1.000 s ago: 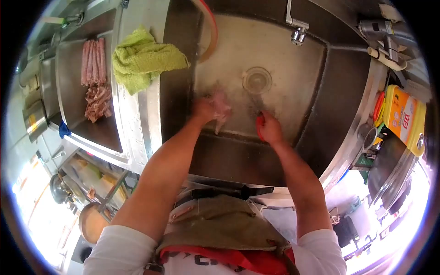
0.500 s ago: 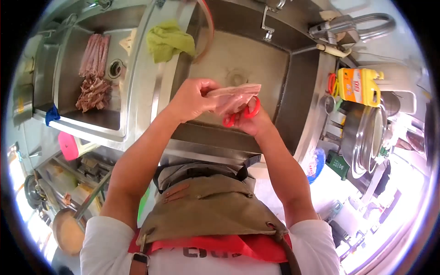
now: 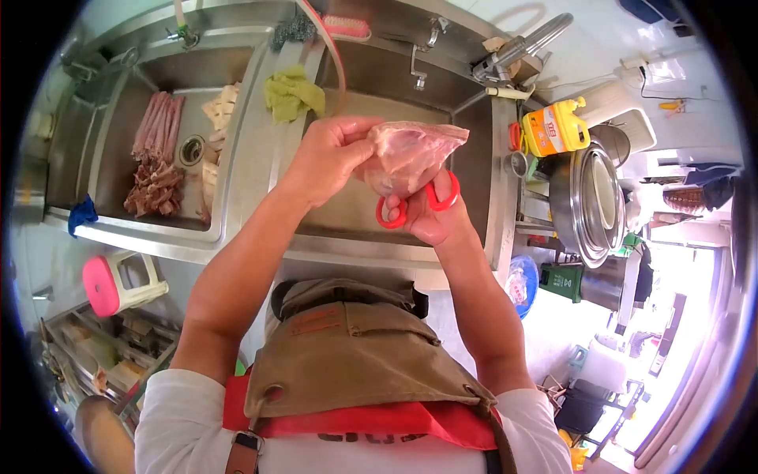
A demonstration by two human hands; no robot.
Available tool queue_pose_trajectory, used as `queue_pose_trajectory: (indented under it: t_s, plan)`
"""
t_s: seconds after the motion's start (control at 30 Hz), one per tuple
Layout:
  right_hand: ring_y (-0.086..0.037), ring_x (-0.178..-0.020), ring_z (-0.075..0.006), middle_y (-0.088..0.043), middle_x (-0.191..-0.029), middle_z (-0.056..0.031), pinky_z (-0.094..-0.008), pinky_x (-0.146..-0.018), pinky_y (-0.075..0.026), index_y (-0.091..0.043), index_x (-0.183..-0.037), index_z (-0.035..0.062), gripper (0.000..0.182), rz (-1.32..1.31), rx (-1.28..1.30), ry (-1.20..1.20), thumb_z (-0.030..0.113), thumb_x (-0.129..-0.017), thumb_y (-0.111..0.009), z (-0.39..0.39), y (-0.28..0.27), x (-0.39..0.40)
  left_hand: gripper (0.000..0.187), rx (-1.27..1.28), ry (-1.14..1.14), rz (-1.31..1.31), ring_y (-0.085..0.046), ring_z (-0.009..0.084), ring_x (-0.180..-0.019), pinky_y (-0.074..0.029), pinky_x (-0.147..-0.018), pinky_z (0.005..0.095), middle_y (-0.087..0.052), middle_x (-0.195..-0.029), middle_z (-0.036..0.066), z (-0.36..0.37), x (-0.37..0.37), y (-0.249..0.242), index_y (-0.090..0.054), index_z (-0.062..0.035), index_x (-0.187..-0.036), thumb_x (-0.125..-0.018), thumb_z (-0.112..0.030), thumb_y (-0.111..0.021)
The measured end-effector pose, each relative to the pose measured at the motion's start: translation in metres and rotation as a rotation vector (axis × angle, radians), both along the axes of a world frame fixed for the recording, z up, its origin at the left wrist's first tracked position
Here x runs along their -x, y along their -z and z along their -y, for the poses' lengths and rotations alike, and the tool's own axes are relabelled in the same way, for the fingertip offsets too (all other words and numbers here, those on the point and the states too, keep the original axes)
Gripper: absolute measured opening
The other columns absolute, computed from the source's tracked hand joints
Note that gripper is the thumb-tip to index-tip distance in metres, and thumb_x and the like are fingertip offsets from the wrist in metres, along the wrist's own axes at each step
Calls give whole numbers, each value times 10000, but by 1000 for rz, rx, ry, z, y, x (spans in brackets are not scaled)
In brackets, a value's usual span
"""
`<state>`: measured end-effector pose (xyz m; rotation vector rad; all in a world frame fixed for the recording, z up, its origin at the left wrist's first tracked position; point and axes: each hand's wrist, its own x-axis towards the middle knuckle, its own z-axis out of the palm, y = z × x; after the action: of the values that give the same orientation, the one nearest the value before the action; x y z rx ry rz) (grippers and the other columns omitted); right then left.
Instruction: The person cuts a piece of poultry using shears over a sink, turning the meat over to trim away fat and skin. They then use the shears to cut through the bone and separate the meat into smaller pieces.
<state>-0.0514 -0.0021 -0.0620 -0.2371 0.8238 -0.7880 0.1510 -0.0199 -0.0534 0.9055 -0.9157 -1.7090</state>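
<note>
Over the right sink, my left hand pinches the left end of a piece of raw pinkish meat, thumb on top. My right hand has its fingers through the red handles of a pair of scissors, just below the meat. The scissor blades are hidden behind the meat. Long pink meat strips and a darker heap of meat pieces lie in the left sink, with pale pieces along its right side.
A green cloth lies on the divider between the sinks. A faucet and a hose are at the back. On the right stand a yellow jug and metal basins. A pink-topped stool is at the lower left.
The meat has been turned so that a broader face shows. My right hand and the scissors sit slightly lower relative to it. The whole view has shifted, showing more of the room at the right.
</note>
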Motion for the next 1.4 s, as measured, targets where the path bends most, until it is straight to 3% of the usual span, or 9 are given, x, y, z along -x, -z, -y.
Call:
queue_pose_trajectory:
  t_s: [0.1, 0.2, 0.33, 0.53, 0.8, 1.1, 1.2, 1.3, 1.4]
  plan:
    - [-574, -696, -265, -612, -981, -109, -382, -598, -476, -557, -1134, 97, 301, 39, -21, -8, 333, -954, -506, 0, -14, 0, 341, 1, -73, -8, -659, 160, -943, -544, -775, 301, -681, -1087, 93, -3, 4, -15, -610, 71, -1200, -874, -18, -561]
    - [-581, -752, -266, -612, -999, -98, -401, -649, -479, -561, -1136, 98, 290, 69, 56, -90, 314, -950, -506, 5, -12, 6, 357, 210, -83, 342, -643, 147, -945, -534, -807, 294, -666, -1099, 99, -4, 14, -22, -598, 35, -1218, -887, -97, -610]
    - [-586, -808, -258, -618, -1038, -74, -419, -701, -476, -576, -1131, 114, 265, -37, 345, -216, 292, -947, -508, 14, -6, 18, 372, 330, -232, 628, -677, 198, -829, -525, -758, 311, -696, -917, 143, -5, 39, -34, -655, 40, -1062, -817, -238, -682]
    - [-601, -790, -251, -644, -1046, -76, -412, -684, -490, -586, -1135, 112, 283, 167, 276, -254, 311, -942, -529, 39, 11, 57, 271, 285, -144, 616, -635, 109, -849, -515, -765, 261, -693, -946, 64, -4, 62, -32, -662, 31, -1066, -826, -93, -679]
    - [-563, -727, -224, -600, -1024, -91, -348, -661, -505, -565, -1175, 66, 361, 469, 73, -143, 307, -911, -613, 49, 17, 107, 459, 196, -209, 132, -632, 178, -1021, -524, -892, 328, -660, -1115, 116, -10, 111, -31, -557, 56, -1224, -794, 37, -716]
    - [-613, -741, -205, -640, -991, -118, -344, -617, -522, -563, -1146, -26, 308, 390, 402, -214, 161, -901, -569, 72, 28, 133, 377, 327, -486, 420, -646, 150, -917, -532, -811, 275, -676, -1049, 93, -9, 170, -21, -617, 39, -1135, -767, 105, -667]
    - [-653, -829, -251, -647, -1033, -144, -386, -704, -557, -549, -1161, -55, 354, 430, 222, -122, 148, -871, -547, 74, 26, 138, 337, 385, -523, 661, -643, 170, -933, -531, -811, 316, -672, -1057, 93, -6, 167, 6, -605, 7, -1177, -841, -12, -618]
    - [-650, -980, -307, -640, -1095, -160, -415, -855, -553, -539, -1177, -51, 409, 349, 260, -5, 170, -833, -541, 70, 21, 131, 361, -265, -516, 68, -641, 204, -969, -532, -808, 380, -658, -1082, 103, -12, 167, 9, -567, -30, -1244, -913, -173, -540]
    - [-620, -1004, -283, -603, -1113, -142, -417, -878, -532, -474, -1253, -22, 493, 209, 482, 198, 103, -789, -585, 65, 24, 118, 366, -391, -343, -275, -639, 224, -990, -540, -770, 395, -645, -1117, 106, -25, 170, -26, -538, -69, -1257, -927, -227, -555]
